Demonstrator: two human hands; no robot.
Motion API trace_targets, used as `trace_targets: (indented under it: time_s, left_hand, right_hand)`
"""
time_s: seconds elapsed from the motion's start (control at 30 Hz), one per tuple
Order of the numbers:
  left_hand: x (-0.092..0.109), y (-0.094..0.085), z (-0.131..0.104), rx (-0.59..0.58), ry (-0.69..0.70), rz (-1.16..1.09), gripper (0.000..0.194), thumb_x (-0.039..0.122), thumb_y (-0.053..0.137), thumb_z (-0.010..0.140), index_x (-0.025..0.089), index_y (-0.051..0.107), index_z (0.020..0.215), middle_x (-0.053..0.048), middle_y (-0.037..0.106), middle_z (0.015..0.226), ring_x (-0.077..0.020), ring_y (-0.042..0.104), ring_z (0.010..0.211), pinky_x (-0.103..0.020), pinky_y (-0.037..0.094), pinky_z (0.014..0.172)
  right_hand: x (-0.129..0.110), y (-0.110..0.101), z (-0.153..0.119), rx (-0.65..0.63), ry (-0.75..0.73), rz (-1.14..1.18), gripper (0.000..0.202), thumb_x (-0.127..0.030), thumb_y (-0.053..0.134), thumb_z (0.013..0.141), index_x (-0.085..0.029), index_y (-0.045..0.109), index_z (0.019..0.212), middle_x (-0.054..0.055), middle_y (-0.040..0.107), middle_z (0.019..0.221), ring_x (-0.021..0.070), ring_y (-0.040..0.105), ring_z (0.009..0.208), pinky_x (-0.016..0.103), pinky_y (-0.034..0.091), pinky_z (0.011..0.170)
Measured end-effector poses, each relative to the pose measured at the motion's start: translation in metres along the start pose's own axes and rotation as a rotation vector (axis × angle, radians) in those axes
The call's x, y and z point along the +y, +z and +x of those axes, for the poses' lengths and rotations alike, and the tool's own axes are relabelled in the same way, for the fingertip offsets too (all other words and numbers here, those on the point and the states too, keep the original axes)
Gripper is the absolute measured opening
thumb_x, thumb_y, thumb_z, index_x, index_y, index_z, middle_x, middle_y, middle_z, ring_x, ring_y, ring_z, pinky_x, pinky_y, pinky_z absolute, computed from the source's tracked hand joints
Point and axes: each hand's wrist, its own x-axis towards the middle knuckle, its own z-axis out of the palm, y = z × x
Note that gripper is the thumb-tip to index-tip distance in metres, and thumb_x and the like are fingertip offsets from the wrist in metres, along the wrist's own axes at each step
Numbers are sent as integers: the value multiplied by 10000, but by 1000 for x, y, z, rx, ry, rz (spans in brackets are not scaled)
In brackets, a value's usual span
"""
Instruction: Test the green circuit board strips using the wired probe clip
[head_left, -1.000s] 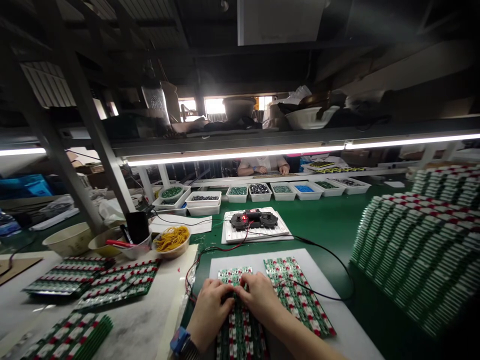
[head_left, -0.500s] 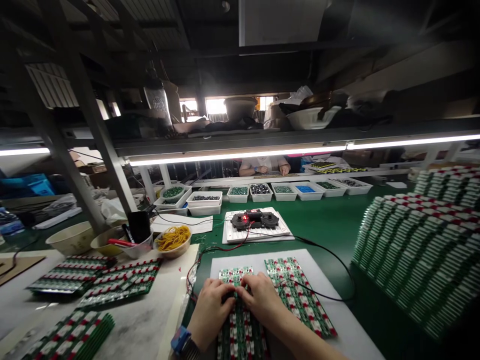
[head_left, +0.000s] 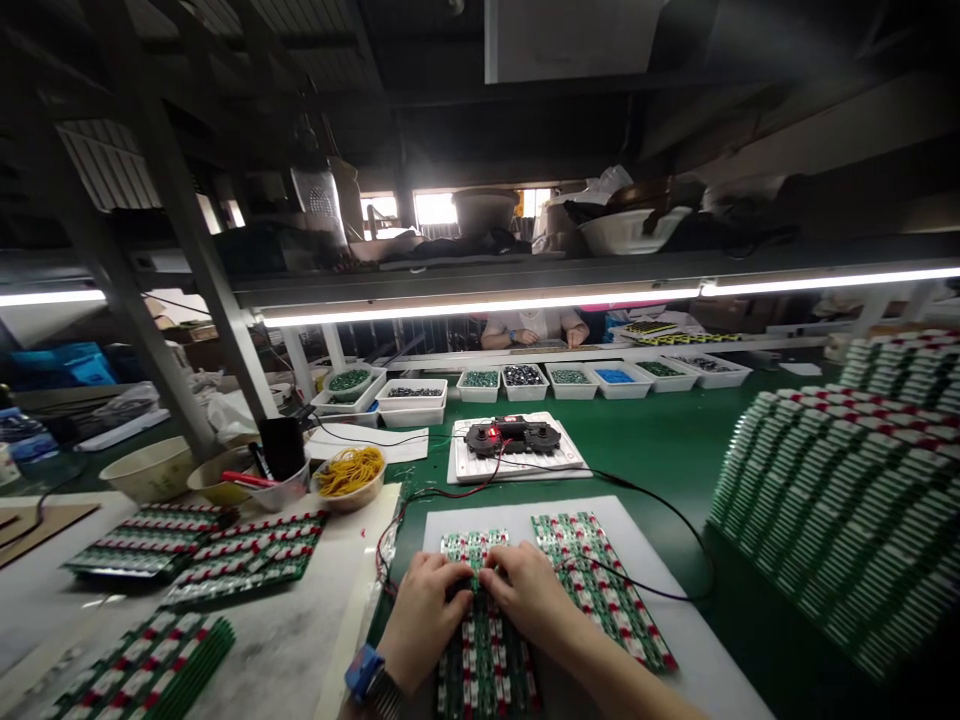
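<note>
While 2 hands (head_left: 426, 618) (head_left: 529, 595) curl narrowly over a circuit board (head_left: 480, 655), any held part indiscernible, board's near end cropped

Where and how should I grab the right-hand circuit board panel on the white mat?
I'd pinch the long right edge of the right-hand panel, nearer you than the black cable, coming from the right. It lies flat, that edge faces bare white mat, and the right hand crowds its left side.
</note>
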Motion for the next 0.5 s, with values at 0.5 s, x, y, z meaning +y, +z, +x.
trace_targets:
  time_s: [0.5]
  left_hand:
    - [1,-1,0,2,-12,9,248,209,568,802,232,713,1002,-48,650,936,-252,512,995,-369,398,909]
  right_hand:
    - [-1,-3,-1,1,-44,-56,201,-249,523,925,-222,700,833,12,704,846,200,567,843,269,337,751]
